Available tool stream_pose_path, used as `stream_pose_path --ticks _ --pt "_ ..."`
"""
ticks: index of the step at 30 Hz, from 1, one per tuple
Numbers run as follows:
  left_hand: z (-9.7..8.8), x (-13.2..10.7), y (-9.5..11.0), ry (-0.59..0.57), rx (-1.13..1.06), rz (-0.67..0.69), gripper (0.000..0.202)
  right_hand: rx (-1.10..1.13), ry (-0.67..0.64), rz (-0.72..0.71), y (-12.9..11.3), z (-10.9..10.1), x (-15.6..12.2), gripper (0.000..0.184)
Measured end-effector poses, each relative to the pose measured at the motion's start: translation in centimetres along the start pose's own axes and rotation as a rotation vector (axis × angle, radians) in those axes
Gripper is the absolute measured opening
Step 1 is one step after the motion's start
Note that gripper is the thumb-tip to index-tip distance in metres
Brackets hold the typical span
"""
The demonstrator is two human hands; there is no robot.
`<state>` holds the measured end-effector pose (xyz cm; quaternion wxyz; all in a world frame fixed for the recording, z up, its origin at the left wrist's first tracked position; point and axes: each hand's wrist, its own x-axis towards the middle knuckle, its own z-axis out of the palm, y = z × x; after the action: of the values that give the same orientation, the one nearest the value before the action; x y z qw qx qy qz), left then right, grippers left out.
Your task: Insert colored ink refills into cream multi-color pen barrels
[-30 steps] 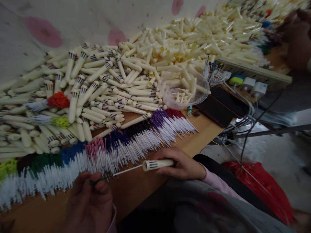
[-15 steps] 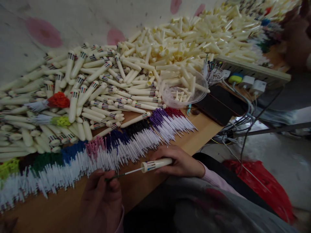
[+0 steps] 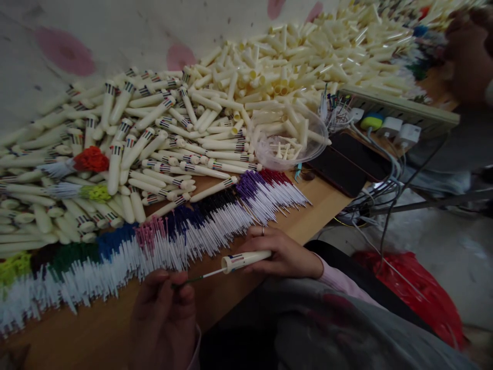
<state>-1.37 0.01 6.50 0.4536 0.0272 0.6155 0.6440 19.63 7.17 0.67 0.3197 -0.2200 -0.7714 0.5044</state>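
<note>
My right hand (image 3: 277, 252), with a ring on one finger, is closed round a cream multi-colour pen barrel (image 3: 250, 258). The barrel's open end points left, and coloured marks show near that rim. In my left hand (image 3: 165, 313), thumb and fingertips pinch the green end of a thin white pen refill (image 3: 211, 273). Its white tip reaches into the barrel's open end; how deep it sits inside is hidden. Just beyond both hands runs a row of white refills (image 3: 208, 234), sorted by end colour: yellow, green, blue, pink, black, purple and red among them.
Behind the row lie heaped multi-colour pens (image 3: 146, 133) and a pile of empty cream tubes (image 3: 308, 61). A clear plastic bowl (image 3: 265, 156), two dark phones (image 3: 339, 172) and a power strip (image 3: 423, 110) stand to the right. Another person's hand (image 3: 468, 56) shows at upper right.
My left hand has moved slightly right, towards the barrel. Less of the refill's white part shows outside the barrel. My right hand keeps its hold.
</note>
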Motion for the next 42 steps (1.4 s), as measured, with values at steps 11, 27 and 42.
stream_pose_path --ticks 11,27,42 --pt "-1.1 0.7 -1.1 -0.067 -0.024 0.056 0.04 0.037 0.051 -0.003 0.2 0.3 0.0 0.029" --pt "-0.1 -0.5 -2.3 -0.212 0.046 0.025 0.034 -0.004 0.091 -0.028 0.5 0.6 -0.1 0.035" --pt "0.4 -0.6 -2.0 -0.288 0.513 0.304 0.026 -0.015 0.091 -0.062 0.7 0.7 -0.3 0.033"
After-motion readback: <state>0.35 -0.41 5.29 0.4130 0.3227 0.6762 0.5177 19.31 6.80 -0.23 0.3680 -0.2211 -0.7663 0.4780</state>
